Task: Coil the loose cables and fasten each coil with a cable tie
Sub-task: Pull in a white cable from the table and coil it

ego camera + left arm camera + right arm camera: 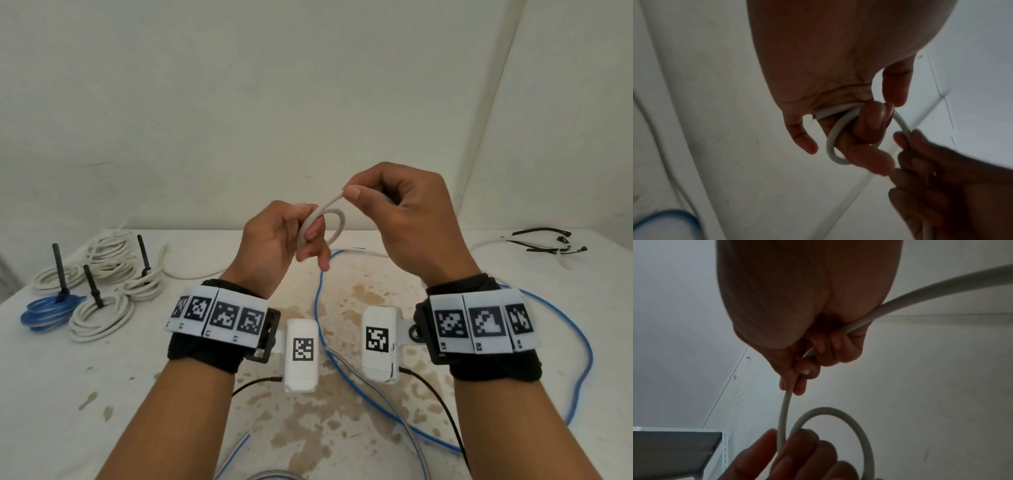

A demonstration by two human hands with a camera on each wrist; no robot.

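Above the table's middle, my left hand [301, 236] pinches the first small loop of a white cable [337, 226] between thumb and fingers. My right hand [370, 195] grips the same cable a little further along, thumb and forefinger pinching it up and to the right of the loop. In the left wrist view the white cable [831, 142] curls round my left fingers [869, 123]. The right wrist view shows the white cable [784, 410] running through my right fist and off to the upper right, with the loop below. Black cable ties [548, 243] lie at the far right.
Several finished white coils [102, 308] and one blue coil [48, 310], each with a black tie standing up, sit at the left. A loose blue cable [342, 359] snakes over the stained white tabletop [102, 394] under my wrists. A wall stands behind.
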